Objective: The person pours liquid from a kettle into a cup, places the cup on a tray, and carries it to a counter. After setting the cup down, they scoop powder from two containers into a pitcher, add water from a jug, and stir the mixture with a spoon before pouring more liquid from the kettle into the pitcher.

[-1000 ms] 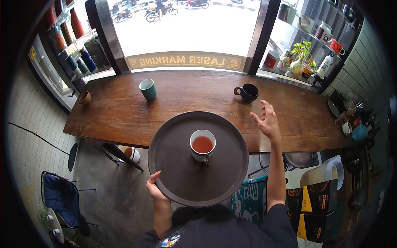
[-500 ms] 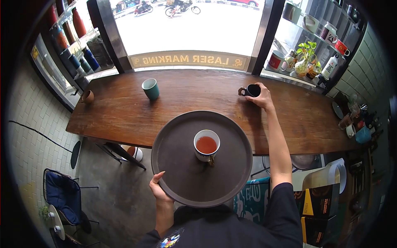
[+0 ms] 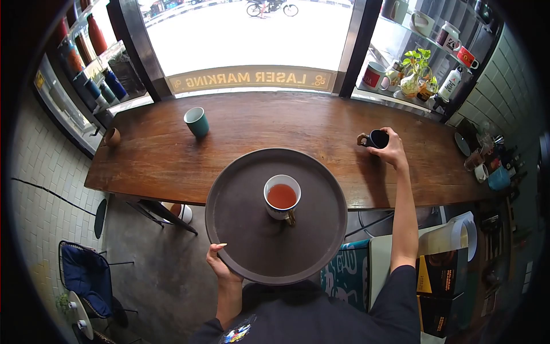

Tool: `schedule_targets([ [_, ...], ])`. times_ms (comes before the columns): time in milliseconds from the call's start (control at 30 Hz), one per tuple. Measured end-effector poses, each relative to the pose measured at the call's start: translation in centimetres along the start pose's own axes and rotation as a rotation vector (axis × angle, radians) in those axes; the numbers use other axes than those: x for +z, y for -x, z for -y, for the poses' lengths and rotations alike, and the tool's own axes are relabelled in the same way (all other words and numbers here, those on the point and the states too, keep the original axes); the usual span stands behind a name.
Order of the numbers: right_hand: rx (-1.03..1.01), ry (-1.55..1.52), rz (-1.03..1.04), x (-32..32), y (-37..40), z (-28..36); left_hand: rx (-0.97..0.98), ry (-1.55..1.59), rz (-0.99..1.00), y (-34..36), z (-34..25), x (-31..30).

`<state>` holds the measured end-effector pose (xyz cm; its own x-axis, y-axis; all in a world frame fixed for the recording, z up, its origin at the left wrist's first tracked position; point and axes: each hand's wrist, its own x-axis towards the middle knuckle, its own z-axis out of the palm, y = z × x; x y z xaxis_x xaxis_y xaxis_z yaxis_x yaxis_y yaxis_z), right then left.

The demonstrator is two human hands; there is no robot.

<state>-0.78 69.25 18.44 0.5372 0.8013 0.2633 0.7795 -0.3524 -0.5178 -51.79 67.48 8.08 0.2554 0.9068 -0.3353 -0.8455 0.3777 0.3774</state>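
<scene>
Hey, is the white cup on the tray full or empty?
Not empty: the white cup holds reddish liquid, its surface a little below the rim.

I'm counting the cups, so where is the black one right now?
In the head view, the black cup is in the right hand, over the wooden table, up and right of the tray.

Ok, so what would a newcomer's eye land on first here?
Probably the big round tray in the middle, its near-left edge in the left grip, carrying a cup of reddish drink. Next, the dark mug in the right grip, and the teal cup on the wooden table, towards the left.
</scene>
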Motion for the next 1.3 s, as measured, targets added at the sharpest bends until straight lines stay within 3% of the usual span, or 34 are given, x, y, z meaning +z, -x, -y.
schedule_targets([
  [300,0.068,-0.075,-0.021,-0.7,2.4,-2.1,0.015,-0.045,-0.103,0.2,0.7,0.3],
  [367,-0.028,0.068,-0.075,-0.4,2.6,-2.1,-0.044,-0.025,-0.087,0.0,0.6,0.1],
  [500,-0.036,0.238,-0.183,-1.6,4.0,4.0,-0.014,-0.035,-0.084,0.4,0.6,1.1],
  [567,-0.226,0.045,-0.178,-1.7,4.6,7.8,-0.016,-0.033,-0.102,0.5,0.7,1.8],
  [633,-0.293,-0.295,0.185,-1.6,6.0,12.0,-0.018,-0.040,-0.103,0.5,0.7,1.8],
  [700,-0.428,-0.404,0.476,0.0,7.4,14.5,-0.023,-0.051,-0.102,0.5,0.7,1.7],
  [767,-0.565,-0.362,0.618,1.4,9.2,17.3,-0.018,-0.065,-0.102,0.3,0.7,1.6],
  [833,-0.631,-0.336,0.668,3.2,10.6,19.0,-0.016,-0.061,-0.114,0.3,0.7,0.9],
  [967,-0.461,-0.160,0.556,4.5,12.7,21.6,-0.036,-0.035,-0.138,0.3,0.8,1.3],
  [1200,-0.537,-0.190,0.466,5.0,10.7,20.5,-0.096,0.021,-0.119,0.2,0.7,1.3],
  [1300,-0.480,-0.177,0.466,3.2,8.9,20.3,-0.106,-0.010,-0.090,0.2,0.8,1.0],
])
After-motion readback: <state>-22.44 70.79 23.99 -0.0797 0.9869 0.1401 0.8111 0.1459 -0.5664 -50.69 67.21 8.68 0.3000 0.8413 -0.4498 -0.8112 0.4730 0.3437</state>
